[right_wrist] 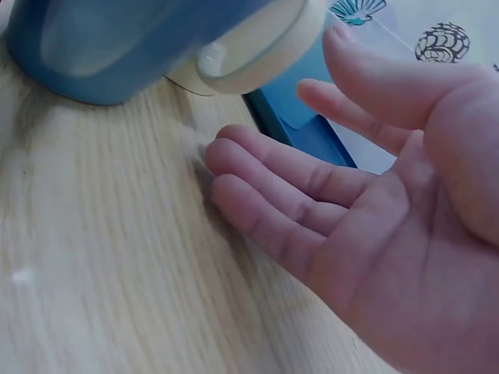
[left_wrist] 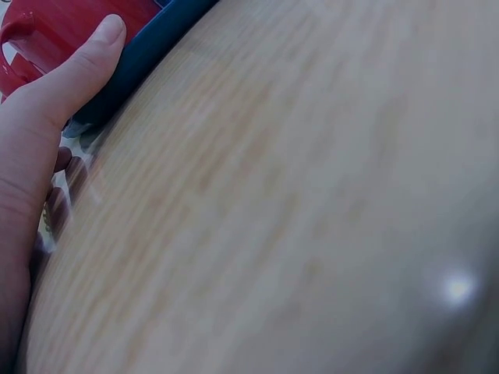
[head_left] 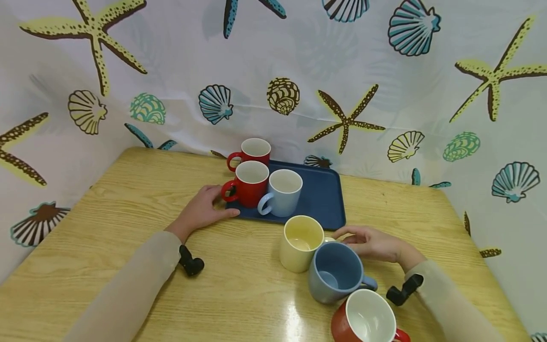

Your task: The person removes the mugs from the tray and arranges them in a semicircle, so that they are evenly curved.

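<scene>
My left hand (head_left: 201, 211) grips the front left corner of a dark blue tray (head_left: 325, 190), the thumb lying along its front rim. A red mug (head_left: 252, 190) stands on the tray right beside that hand, and a light blue mug (head_left: 287, 197) is to its right. My right hand (head_left: 372, 243) reaches toward the handle of a pale yellow mug (head_left: 295, 254) on the table. In the right wrist view its fingers (right_wrist: 288, 187) spread apart below the yellow mug's handle (right_wrist: 265, 54), with the thumb near it. A grey-blue mug (head_left: 331, 280) stands close in front.
Another red mug (head_left: 258, 151) stands at the tray's back left. An orange-red mug (head_left: 342, 323) with a white inside is at the front of the wooden table (head_left: 239, 280). Behind hangs a white cloth (head_left: 256, 52) printed with shells and starfish.
</scene>
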`<state>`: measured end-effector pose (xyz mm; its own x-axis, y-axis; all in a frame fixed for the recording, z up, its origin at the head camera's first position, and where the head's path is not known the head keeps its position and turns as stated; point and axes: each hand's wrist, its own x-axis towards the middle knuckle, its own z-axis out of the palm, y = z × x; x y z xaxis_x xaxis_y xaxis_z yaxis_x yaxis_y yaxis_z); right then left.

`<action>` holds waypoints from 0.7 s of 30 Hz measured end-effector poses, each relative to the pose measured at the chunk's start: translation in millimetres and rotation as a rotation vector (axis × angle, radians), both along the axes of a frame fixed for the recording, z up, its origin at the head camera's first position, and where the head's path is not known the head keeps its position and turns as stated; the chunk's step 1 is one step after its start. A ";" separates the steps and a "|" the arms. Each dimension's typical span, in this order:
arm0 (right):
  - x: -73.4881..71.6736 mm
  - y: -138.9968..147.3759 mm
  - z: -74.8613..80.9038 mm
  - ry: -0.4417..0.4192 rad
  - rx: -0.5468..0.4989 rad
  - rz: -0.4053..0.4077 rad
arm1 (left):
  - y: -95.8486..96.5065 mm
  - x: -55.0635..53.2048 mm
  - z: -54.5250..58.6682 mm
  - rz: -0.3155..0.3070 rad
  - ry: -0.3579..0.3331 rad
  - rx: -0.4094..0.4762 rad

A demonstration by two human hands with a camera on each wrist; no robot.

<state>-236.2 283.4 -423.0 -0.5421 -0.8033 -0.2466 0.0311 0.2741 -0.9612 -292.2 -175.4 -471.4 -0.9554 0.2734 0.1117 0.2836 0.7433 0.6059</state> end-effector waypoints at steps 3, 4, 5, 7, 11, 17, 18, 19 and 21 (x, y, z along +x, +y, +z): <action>-1.1 4.1 1.2 0.048 0.014 -0.044 | -0.5 -0.4 0.1 -0.005 0.001 0.007; -1.2 5.1 1.6 0.065 0.021 -0.063 | -0.6 -0.3 0.2 -0.007 0.002 0.010; -1.5 5.6 1.9 0.081 0.026 -0.084 | -0.6 -0.3 0.3 -0.009 0.002 0.012; -1.7 6.2 2.5 0.113 0.038 -0.134 | -0.6 -0.2 0.7 -0.011 0.004 0.017; -2.8 6.0 2.9 0.162 0.059 -0.256 | -0.6 -0.1 1.1 -0.009 0.001 0.014; -7.0 4.5 2.6 0.194 0.066 -0.413 | -0.3 0.1 1.7 -0.005 -0.002 0.014; -7.9 3.9 2.5 0.204 0.066 -0.436 | -0.2 0.2 1.7 -0.005 -0.005 0.013; -8.7 3.3 2.6 0.214 0.066 -0.461 | -0.2 0.3 1.8 -0.004 -0.008 0.013; -11.0 1.7 2.4 0.246 0.077 -0.509 | 0.0 0.5 1.6 -0.003 -0.012 0.013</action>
